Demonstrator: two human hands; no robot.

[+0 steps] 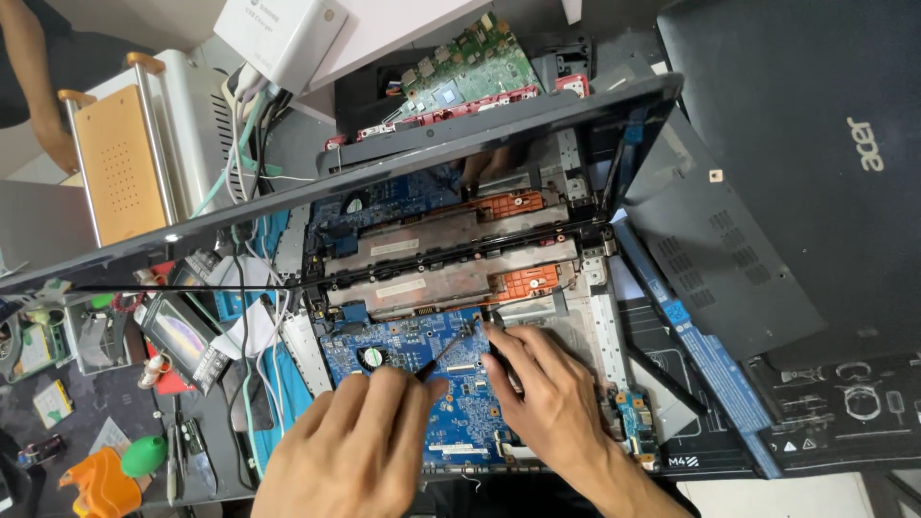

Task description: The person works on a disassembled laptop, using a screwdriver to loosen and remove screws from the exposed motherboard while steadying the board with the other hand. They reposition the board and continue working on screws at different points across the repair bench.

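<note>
Head view looks down on an opened laptop chassis with its glossy dark screen lid (384, 182) tilted up, mirroring the parts below. The blue printed circuit board (460, 403) lies flat in the lower shell, just in front of the copper-coloured heat pipe assembly with orange end plates (451, 278).

The left hand (355, 446) is closed around a thin black pointed tool (446, 353), whose tip rests on the board near a small connector. The right hand (552, 398) lies beside it, fingers narrowed and pressing on the board's upper right part; whether it pinches anything I cannot tell.

By its look the board is light, stiff and fragile: thin, studded with small parts, and liable to crack or shed components if bent. It would be best gripped by its bare edges, never by the chips or the small round fan (370, 358) at its left.

Around the shell, the table (125, 422) carries a grey ribbed bottom cover (729, 259), a green bare circuit board (470, 58), a white charger block (283, 34) and a green bulb blower (144, 456).
</note>
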